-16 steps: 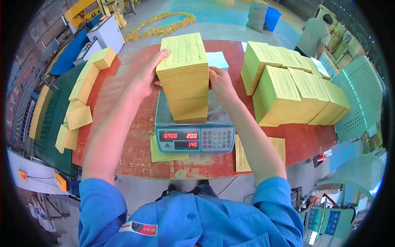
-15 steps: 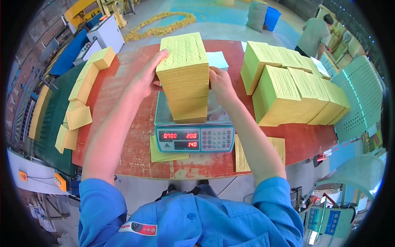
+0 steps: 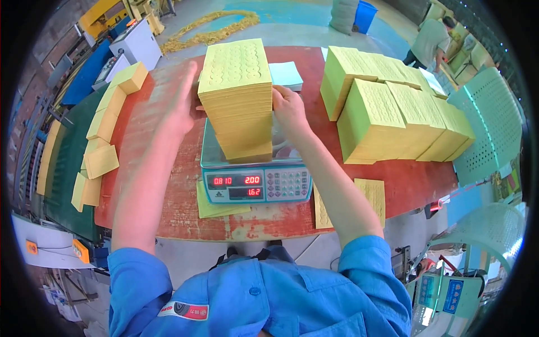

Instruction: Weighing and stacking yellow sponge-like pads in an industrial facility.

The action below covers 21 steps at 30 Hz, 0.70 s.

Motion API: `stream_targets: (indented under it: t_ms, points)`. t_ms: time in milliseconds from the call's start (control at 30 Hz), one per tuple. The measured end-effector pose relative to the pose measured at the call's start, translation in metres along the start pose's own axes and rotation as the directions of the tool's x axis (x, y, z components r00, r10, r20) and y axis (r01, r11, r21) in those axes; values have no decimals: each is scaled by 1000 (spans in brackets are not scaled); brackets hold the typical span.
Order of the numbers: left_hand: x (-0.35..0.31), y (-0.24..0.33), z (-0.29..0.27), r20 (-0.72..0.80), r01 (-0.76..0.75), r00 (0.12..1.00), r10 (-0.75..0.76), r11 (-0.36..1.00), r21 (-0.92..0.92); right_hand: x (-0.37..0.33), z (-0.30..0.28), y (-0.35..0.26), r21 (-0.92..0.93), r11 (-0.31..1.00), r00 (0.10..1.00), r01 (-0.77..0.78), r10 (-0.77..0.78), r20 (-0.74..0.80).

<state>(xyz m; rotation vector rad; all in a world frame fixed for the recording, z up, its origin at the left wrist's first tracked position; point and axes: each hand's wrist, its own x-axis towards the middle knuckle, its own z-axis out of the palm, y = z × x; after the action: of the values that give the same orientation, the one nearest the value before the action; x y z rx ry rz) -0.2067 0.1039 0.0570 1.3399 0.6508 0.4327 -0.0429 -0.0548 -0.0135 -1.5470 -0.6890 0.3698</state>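
Observation:
A tall stack of yellow embossed paper [image 3: 236, 106] stands upright on the pan of a weighing scale [image 3: 289, 185] with a lit red display. My left hand [image 3: 182, 98] is beside the stack's left side, fingers stretched out and palm toward it, with a gap at the fingertips. Whether its thumb touches the paper I cannot tell. On the other side, my right hand [image 3: 289, 109] rests against the stack's right edge with bent fingers, partly hidden behind the paper. Loose yellow sheets [image 3: 216, 209] lie partly under the scale.
Several yellow paper stacks [image 3: 376, 121] stand on the red table [image 3: 146, 185] at right. Smaller yellow bundles [image 3: 104, 123] line the green conveyor [image 3: 64, 174] at left. Pale sheets [image 3: 285, 74] lie behind the scale. A person [image 3: 429, 45] bends at the far right.
My left hand has come away from the stack and straightened its fingers. My right hand stays at its right edge. The scale's display reading has changed, and the whole view has shifted slightly.

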Motion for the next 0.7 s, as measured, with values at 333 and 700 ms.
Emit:
stream_targets:
  t_ms: [333,700]
  points:
    - [-2,-91,28,-131,-164,983,126,927,-338,-3,10,26,268,962,998,-51,59,-22]
    - [-2,-130,-40,-338,-291,913,229,945,-146,-40,-36,20,335,942,1000,-16,20,-10]
